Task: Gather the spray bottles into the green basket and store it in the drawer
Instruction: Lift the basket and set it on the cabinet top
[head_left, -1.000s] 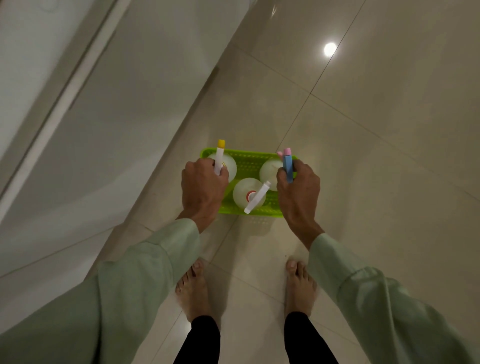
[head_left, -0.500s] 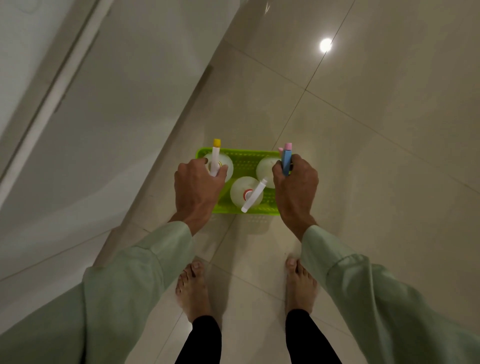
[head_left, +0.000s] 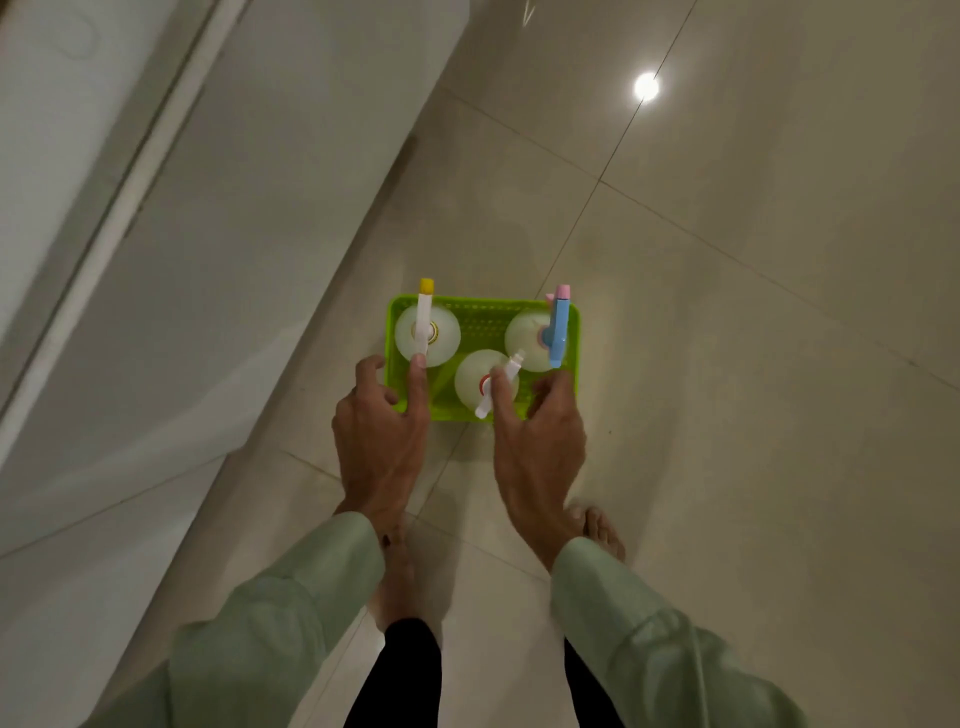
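The green basket sits on the tiled floor in front of my bare feet. Three white spray bottles stand inside it. One with a yellow-tipped nozzle is at the far left, one with a blue and pink trigger at the far right, and one with a white nozzle and red collar at the near middle. My left hand hovers over the basket's near left corner with its fingers spread. My right hand hovers over the near right edge, fingers apart. Neither hand grips anything.
A pale cabinet front rises along the left, close to the basket's left side. Glossy tiled floor spreads to the right and beyond the basket, with a ceiling light reflection on it. My right foot stands just behind my hands.
Both hands gripped the basket's sides before. They have let go and drawn back toward me with fingers spread, and the basket now rests lower, on the floor.
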